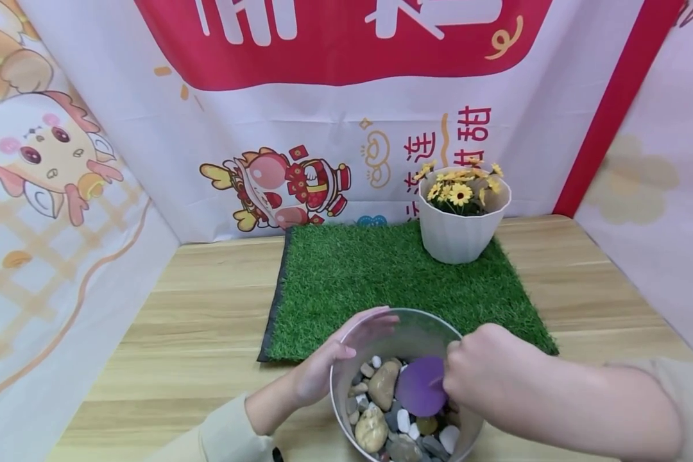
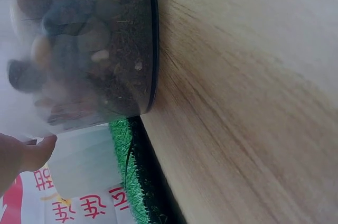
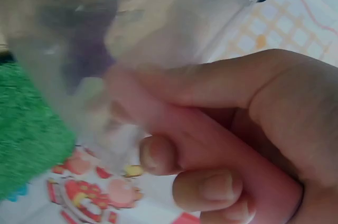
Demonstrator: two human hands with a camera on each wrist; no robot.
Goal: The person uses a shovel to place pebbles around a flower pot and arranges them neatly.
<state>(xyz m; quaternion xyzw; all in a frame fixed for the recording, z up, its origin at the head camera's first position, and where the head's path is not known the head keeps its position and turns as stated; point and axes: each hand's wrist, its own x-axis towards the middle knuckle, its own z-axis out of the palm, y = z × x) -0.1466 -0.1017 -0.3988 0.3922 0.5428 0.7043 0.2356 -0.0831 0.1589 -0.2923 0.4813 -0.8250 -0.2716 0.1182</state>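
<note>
One scoop [image 1: 418, 388], purple blade over the stones [image 1: 372, 428] inside the bucket [image 1: 424, 337]; pink handle [image 3: 224, 152] clenched in the right hand [image 1: 485, 375], the nearer; blade pointing leftward from it. Left hand [image 1: 329, 362] grips the bucket's left side.

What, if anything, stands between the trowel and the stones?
Nothing visible: the right hand holds the trowel down inside the open bucket, over the stones; whether they touch is unclear.
</note>
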